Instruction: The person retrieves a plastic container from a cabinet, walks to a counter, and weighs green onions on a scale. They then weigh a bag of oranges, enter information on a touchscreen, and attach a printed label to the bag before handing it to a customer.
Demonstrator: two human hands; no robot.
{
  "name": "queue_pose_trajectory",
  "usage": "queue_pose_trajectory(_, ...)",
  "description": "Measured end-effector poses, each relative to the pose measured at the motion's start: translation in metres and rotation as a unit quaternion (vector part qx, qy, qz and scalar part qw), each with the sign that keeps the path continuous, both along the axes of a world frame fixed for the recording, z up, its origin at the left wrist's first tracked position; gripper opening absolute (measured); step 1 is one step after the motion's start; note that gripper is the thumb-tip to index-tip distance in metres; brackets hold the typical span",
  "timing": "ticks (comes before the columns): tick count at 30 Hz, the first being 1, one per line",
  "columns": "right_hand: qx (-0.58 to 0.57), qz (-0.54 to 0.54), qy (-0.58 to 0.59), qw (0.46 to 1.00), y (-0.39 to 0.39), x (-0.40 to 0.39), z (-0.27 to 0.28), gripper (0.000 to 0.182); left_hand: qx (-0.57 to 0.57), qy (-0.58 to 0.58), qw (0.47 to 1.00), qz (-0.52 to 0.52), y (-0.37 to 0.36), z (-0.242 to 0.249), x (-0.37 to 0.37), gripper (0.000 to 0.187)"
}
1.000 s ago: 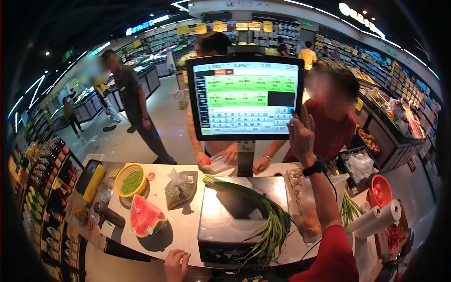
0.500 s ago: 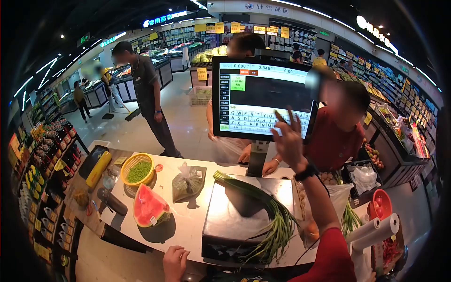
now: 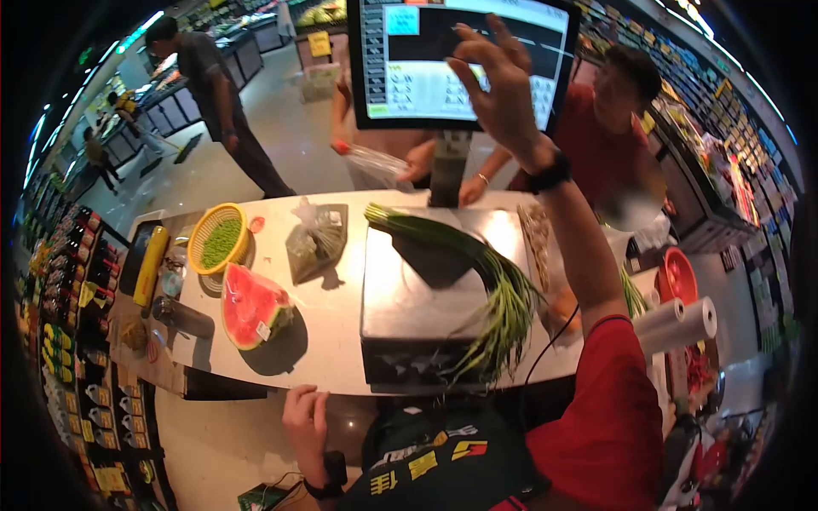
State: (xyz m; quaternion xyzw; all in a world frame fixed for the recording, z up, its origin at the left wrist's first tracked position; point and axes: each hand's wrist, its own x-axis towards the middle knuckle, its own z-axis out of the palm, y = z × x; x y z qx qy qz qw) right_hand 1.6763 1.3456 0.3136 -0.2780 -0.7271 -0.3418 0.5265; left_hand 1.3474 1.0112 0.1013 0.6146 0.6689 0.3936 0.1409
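My right hand [image 3: 498,85] is raised in front of the scale's touchscreen [image 3: 417,98], fingers apart and holding nothing. It covers part of the on-screen keyboard, and a dark band circles the wrist. Below the screen, a bunch of green onions [image 3: 460,243] lies across the metal weighing plate [image 3: 388,302], its leafy ends drooping over the front right edge. My left hand [image 3: 305,417] hangs at the counter's near edge with loosely bent fingers and nothing in it. The closest item on the counter is a wrapped watermelon wedge [image 3: 256,307] with a small label.
A yellow basket of green peas or beans [image 3: 221,243] and a tied plastic bag of greens [image 3: 315,243] stand left of the scale. A dark bottle [image 3: 183,317] lies farther left. Bag rolls [image 3: 682,322] are at the right. Across the counter, people stand, one holding a clear bag [image 3: 375,163].
My view has tilted down, so the screen sits higher in it. My right hand has shifted toward the upper part of the screen. The tile at the screen's upper left turned from green to blue.
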Motion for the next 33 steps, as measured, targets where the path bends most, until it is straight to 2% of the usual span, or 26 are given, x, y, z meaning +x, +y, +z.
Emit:
queue_pose_trajectory(2,-0.088,-0.008,0.02,0.996,-0.054,0.043,-0.022,0.018,0.0,0.0,1.0,-0.019,0.005,-0.004,-0.002,0.005)
queue_pose_trajectory(4,-0.238,0.006,0.101,0.966,-0.1,0.096,-0.062,0.017,0.011,0.015,0.998,-0.055,0.014,-0.009,-0.003,0.005)
queue_pose_trajectory(6,-0.384,-0.004,0.298,0.874,-0.155,0.131,-0.114,0.016,0.0,0.017,0.996,-0.088,0.023,-0.007,0.001,0.005)
queue_pose_trajectory(10,-0.52,-0.152,0.23,0.809,-0.254,0.203,-0.263,0.027,-0.027,0.019,0.989,-0.142,0.04,-0.004,0.021,0.006)
queue_pose_trajectory(12,-0.58,-0.085,0.28,0.76,-0.289,0.196,-0.322,0.039,-0.01,0.053,0.982,-0.183,0.049,0.008,0.039,0.006)
queue_pose_trajectory(14,-0.583,-0.078,0.266,0.764,-0.305,0.178,-0.346,0.051,-0.015,0.063,0.976,-0.208,0.056,0.017,0.059,0.007)
queue_pose_trajectory(17,-0.538,-0.044,0.272,0.797,-0.3,0.159,-0.36,0.056,0.006,0.087,0.966,-0.244,0.062,0.03,0.085,0.008)
queue_pose_trajectory(20,-0.54,-0.057,0.286,0.79,-0.288,0.147,-0.368,0.054,0.024,0.088,0.958,-0.27,0.062,0.032,0.102,0.009)
queue_pose_trajectory(21,-0.515,-0.081,0.283,0.805,-0.284,0.141,-0.369,0.052,0.019,0.082,0.959,-0.27,0.06,0.032,0.106,0.01)
queue_pose_trajectory(24,-0.556,-0.123,0.264,0.778,-0.284,0.129,-0.359,0.052,0.002,0.068,0.964,-0.259,0.053,0.032,0.108,0.009)
queue_pose_trajectory(25,-0.557,-0.129,0.263,0.777,-0.285,0.125,-0.355,0.045,0.007,0.074,0.964,-0.254,0.052,0.029,0.105,0.008)
queue_pose_trajectory(28,-0.482,-0.168,0.202,0.836,-0.285,0.117,-0.376,0.035,-0.01,0.072,0.97,-0.233,0.048,0.019,0.09,0.007)
queue_pose_trajectory(29,-0.499,-0.143,0.212,0.828,-0.286,0.116,-0.37,0.024,-0.012,0.067,0.971,-0.229,0.047,0.018,0.086,0.007)
queue_pose_trajectory(30,-0.501,-0.145,0.215,0.826,-0.288,0.123,-0.369,0.021,-0.013,0.063,0.973,-0.222,0.046,0.017,0.082,0.007)
queue_pose_trajectory(32,-0.423,-0.169,0.206,0.866,-0.285,0.16,-0.369,0.015,0.006,0.062,0.976,-0.208,0.046,0.014,0.067,0.01)
queue_pose_trajectory(33,-0.409,-0.249,0.166,0.862,-0.281,0.191,-0.357,0.011,0.006,0.052,0.979,-0.196,0.047,0.013,0.06,0.01)
